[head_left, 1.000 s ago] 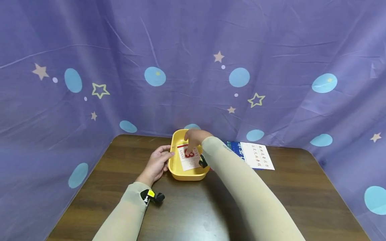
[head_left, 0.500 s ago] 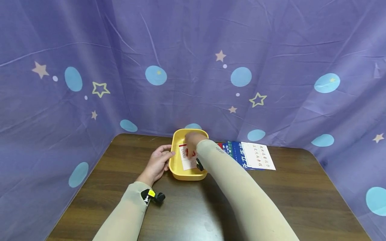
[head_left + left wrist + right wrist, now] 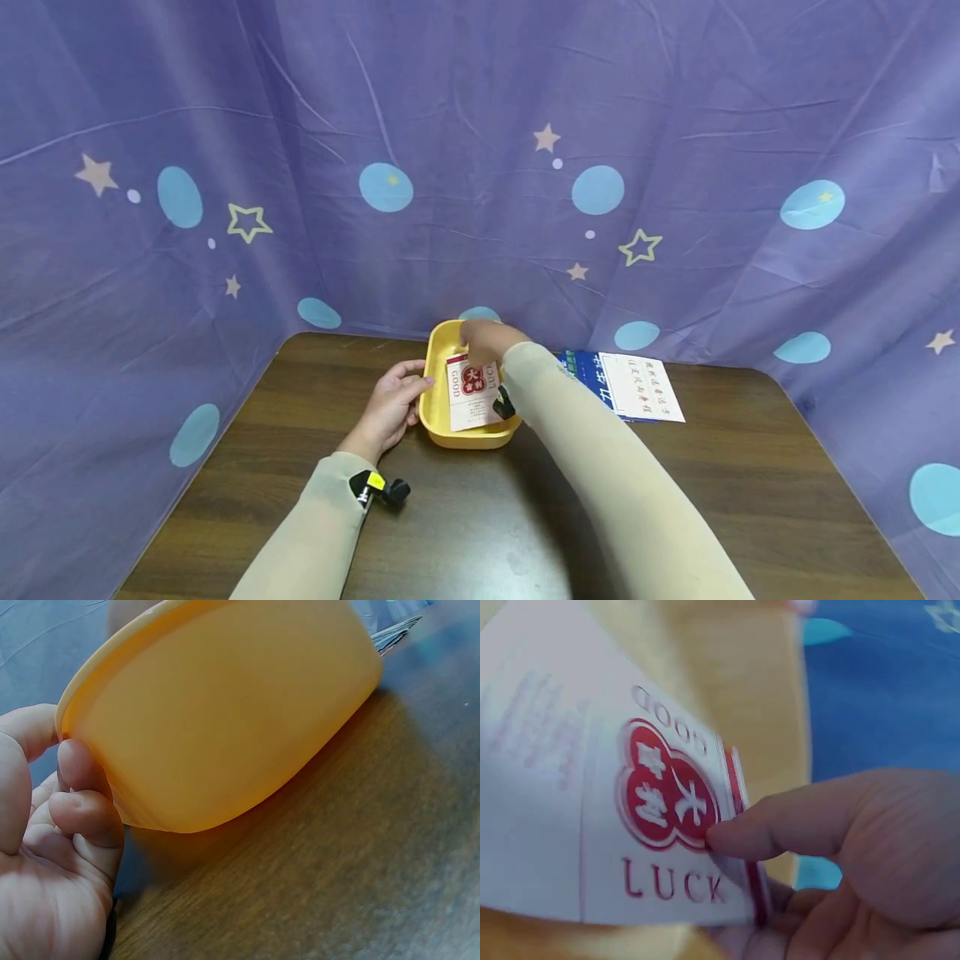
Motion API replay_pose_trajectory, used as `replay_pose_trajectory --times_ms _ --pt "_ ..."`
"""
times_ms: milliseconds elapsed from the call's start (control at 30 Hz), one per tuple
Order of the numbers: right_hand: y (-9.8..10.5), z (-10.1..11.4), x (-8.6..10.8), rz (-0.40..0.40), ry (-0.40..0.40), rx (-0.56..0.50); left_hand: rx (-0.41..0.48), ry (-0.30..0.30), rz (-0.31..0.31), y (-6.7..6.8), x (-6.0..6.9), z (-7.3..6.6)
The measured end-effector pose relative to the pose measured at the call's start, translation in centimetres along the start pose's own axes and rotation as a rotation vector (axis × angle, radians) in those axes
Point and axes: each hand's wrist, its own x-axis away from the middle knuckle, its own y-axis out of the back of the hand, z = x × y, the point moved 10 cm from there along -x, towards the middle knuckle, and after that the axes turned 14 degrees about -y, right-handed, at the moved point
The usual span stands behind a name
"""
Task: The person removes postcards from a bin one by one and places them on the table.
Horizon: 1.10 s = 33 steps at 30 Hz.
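Observation:
A yellow plastic bin [image 3: 468, 442] stands near the back of the table. My left hand [image 3: 386, 408] holds its left side; in the left wrist view the thumb and curled fingertips pinch the bin's wall [image 3: 225, 720]. Inside the bin is a white card [image 3: 468, 410] with a red emblem and the words GOOD LUCK. From above, my right hand [image 3: 491, 340] reaches in over the bin. In the right wrist view its thumb lies on the card's [image 3: 547, 787] red-striped end and the fingers lie behind, pinching it. The card is lifted and slightly bent there.
Right of the bin, a white card with handwritten-style characters [image 3: 641, 387] overlaps blue printed cards [image 3: 594, 375], partly hidden by the right sleeve. A purple curtain [image 3: 480, 250] hangs behind the brown wooden table [image 3: 750, 467].
My right hand dipped deeper into the bin, then came back up with the card's far end in its pinch. The card has shifted slightly. My left hand stays on the bin.

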Motion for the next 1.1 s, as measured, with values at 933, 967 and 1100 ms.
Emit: replay_pose_trajectory --times_ms 933,967,1100 --pt "3.6 -27.7 10.2 -0.243 -0.180 -1.129 -0.051 0.014 0.008 0.3 -0.3 0.6" --pt "3.2 -29.2 10.4 -0.270 -0.222 -1.106 -0.050 0.015 0.005 0.3 -0.3 0.6" --pt "1.9 -34.6 11.0 -0.363 -0.361 -1.014 -0.057 0.019 0.007 0.4 -0.3 0.5"
